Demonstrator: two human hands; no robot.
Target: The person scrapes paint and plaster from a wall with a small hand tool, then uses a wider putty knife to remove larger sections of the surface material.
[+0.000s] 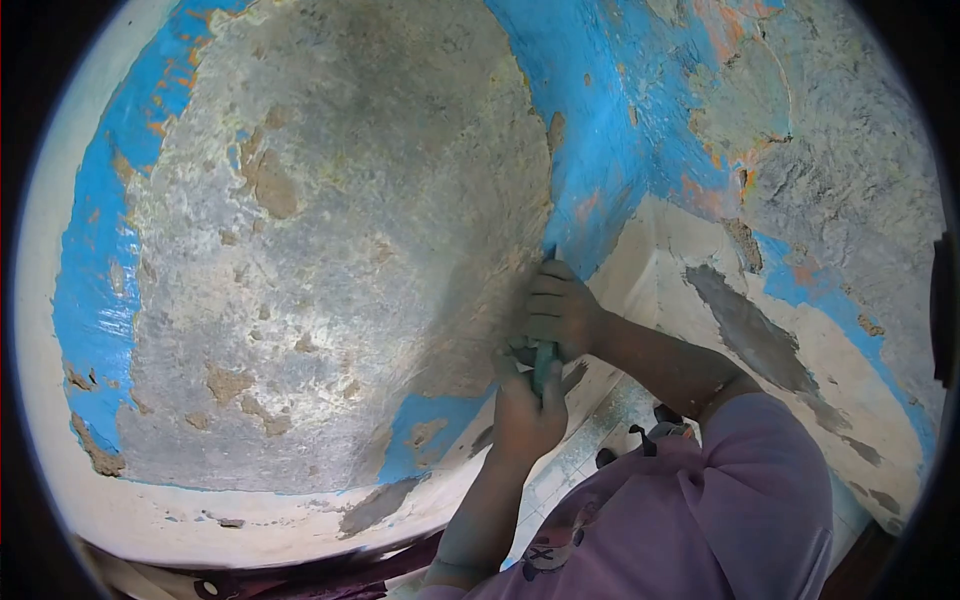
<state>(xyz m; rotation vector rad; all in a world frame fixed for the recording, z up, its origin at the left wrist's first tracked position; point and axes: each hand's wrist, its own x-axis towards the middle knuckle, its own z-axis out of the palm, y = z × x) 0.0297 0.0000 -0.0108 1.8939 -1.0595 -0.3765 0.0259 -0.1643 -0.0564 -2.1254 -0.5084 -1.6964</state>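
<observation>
While both hands are closed on the tool [545, 366], the right hand [562, 310] sits higher, fist-like, fingers curled round it, and the left hand [531, 418] grips the lower end, thumb up along the green handle. Hands close together, one above the other. Tool is roughly upright in view, in front of the wall [330, 260], only a short dark tip showing above the right fist; tip is by the border between the grey patch [400, 130] and the blue paint [600, 130], contact can't be told. Grey patch has brown pits, blue paint both sides. White band [210, 525] with dark smears runs below. Purple shirt [650, 525] at lower right, tiled floor [565, 470] between the forearms, maroon cloth [290, 582] bottom left
</observation>
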